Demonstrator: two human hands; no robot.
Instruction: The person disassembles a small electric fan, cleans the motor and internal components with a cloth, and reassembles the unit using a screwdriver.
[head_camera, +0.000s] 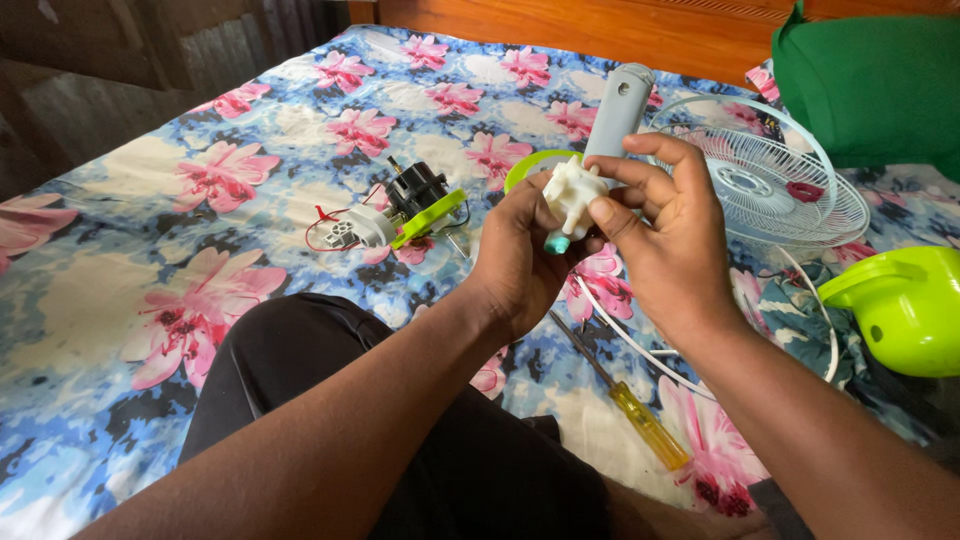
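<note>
While both hands meet at frame centre, left hand (520, 255) cups a small white plastic gear-housing part w/ teal tip (568, 200), right hand (665, 235) pinching its top w/ thumb & fingers. Looks like mid-inspection/fitting of the part; next move prob. needs a steady grip. Yellow-handled screwdriver (648, 425) lies lower right on the floral bedsheet (150, 230); black fan motor w/ green bracket (415, 200) sits left of centre.

My arms were bare from above elbow down, no sleeves in view. Left hand (520, 262) and right hand (665, 255) wore no gloves, rings, watch or bands. Nails were short and plain. My legs wore black shorts (300, 380), smooth dark cloth. Bare knee showed at bottom edge.
</note>
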